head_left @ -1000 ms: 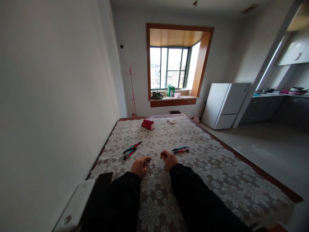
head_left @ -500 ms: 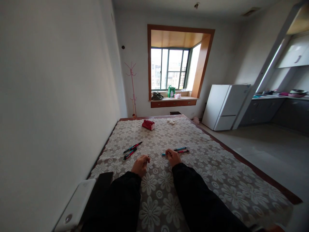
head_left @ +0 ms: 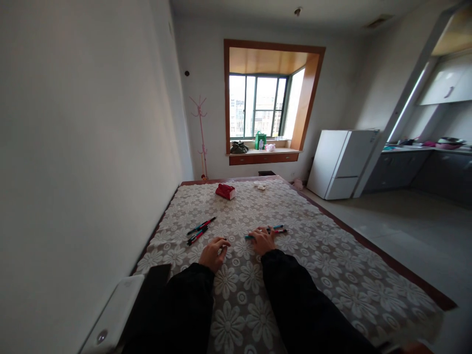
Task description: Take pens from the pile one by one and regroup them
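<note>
On the flowered tablecloth (head_left: 241,280), my right hand (head_left: 263,241) lies palm down with its fingers spread over a teal pen (head_left: 249,237), whose end sticks out on the left. Just beyond that hand are a blue pen (head_left: 279,227) and a red pen (head_left: 280,231). My left hand (head_left: 214,252) rests to the left, its fingers curled together. A small dark spot shows at its fingertips; what it holds, if anything, is hidden. Left of it lie several pens (head_left: 197,236), red, teal and black, in a loose group.
Farther along the table sit a red tissue pack (head_left: 225,191) and crumpled white tissue (head_left: 259,186). A white device (head_left: 116,309) and a dark flat object (head_left: 158,275) lie near my left forearm, beside the wall. A white fridge (head_left: 337,162) stands beyond the table's right edge.
My right hand has gone from a pinch near the teal pen to fingers spread over it. My left hand stays in about the same place, and the view has shifted slightly.
</note>
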A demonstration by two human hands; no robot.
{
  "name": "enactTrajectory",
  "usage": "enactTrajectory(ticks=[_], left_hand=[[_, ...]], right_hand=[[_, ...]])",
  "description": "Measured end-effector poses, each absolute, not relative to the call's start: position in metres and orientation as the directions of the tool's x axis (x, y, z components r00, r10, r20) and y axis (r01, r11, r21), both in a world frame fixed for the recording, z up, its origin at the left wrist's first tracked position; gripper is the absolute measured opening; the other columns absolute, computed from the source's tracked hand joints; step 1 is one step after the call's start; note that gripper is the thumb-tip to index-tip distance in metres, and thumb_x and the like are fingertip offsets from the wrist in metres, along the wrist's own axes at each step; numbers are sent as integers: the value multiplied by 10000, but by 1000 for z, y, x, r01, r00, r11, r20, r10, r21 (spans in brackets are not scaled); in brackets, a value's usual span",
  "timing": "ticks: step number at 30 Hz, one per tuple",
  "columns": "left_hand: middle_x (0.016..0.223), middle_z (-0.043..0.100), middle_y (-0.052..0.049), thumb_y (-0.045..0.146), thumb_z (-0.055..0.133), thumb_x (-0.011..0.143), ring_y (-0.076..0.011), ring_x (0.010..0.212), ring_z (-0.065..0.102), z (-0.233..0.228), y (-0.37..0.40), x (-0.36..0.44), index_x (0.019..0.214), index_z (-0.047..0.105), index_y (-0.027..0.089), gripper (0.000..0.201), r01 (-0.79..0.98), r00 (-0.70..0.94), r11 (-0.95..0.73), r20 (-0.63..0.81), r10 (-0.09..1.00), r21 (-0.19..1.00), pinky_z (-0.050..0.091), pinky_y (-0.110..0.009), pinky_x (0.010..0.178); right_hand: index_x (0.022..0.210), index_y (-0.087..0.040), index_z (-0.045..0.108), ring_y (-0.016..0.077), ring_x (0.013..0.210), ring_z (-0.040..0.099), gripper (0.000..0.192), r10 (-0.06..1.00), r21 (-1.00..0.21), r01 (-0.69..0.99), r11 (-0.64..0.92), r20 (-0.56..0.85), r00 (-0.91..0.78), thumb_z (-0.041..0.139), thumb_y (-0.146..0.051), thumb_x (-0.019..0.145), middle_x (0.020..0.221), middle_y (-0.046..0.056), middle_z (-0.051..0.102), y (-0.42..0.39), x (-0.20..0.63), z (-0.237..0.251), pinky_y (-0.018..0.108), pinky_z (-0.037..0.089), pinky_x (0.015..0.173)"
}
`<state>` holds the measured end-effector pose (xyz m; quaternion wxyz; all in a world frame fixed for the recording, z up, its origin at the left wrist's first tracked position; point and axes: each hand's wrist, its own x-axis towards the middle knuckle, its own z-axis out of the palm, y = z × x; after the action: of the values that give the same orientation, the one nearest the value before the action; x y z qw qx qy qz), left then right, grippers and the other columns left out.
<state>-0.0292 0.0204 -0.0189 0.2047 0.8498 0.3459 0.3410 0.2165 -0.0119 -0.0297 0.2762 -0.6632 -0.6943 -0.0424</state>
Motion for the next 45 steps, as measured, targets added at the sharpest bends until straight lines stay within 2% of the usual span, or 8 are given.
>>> enactTrajectory(ticks=[3,7,11,19,28,40,45], left_hand=[[1112,619,-71,284,577,821,-184,920,616,-19,21,-29,972,684,241,191,471,535,-674,424,731,569,497,-315,843],[1119,617,-73,315,605,815,-207,1023,591,-20,22,-29,1013,677,252,221,464,547,-691,434,716,555,478,-340,903],[1124,620,-60,285,572,845,-198,1060,576,-22,23,-29,1036,672,276,215,436,566,-713,448,692,549,467,-334,924],[1081,644,-43,259,601,830,-184,1031,590,-24,24,-30,992,683,278,183,412,603,-753,466,648,513,466,-314,913],[1048,643,-54,262,586,836,-178,1006,591,-22,24,-31,948,686,253,150,397,607,-742,452,654,540,471,-306,891],[1048,639,-65,265,519,871,-183,1001,588,-15,18,-30,929,675,239,168,420,583,-715,439,684,558,474,-305,876],[1037,638,-69,248,521,864,-194,1024,585,-14,20,-31,916,671,227,160,451,556,-694,432,710,560,471,-315,889]], right_hand=[[811,-268,693,224,1008,538,186,880,-323,910,259,468,-84,589,-117,780,886,8,708,-11,211,-33,498,171,1023],[862,-247,690,182,903,577,142,807,-353,786,508,513,-292,583,-161,826,889,24,696,-14,196,-32,367,342,914],[902,-228,676,174,877,594,170,774,-381,704,599,499,-389,558,-136,821,908,26,677,-19,183,-30,308,398,832],[945,-230,665,177,911,589,248,796,-485,637,599,447,-408,562,-90,769,929,15,666,-20,176,-31,300,407,835],[890,-196,668,162,859,600,209,802,-613,518,597,464,-375,550,-79,763,888,21,664,-25,170,-25,280,443,798],[900,-213,665,150,839,603,240,834,-658,513,552,419,-360,530,-72,760,883,11,652,-28,169,-22,263,453,785],[860,-207,651,159,833,596,235,868,-571,674,469,437,-234,516,-47,753,860,9,646,-25,176,-20,285,424,799]])
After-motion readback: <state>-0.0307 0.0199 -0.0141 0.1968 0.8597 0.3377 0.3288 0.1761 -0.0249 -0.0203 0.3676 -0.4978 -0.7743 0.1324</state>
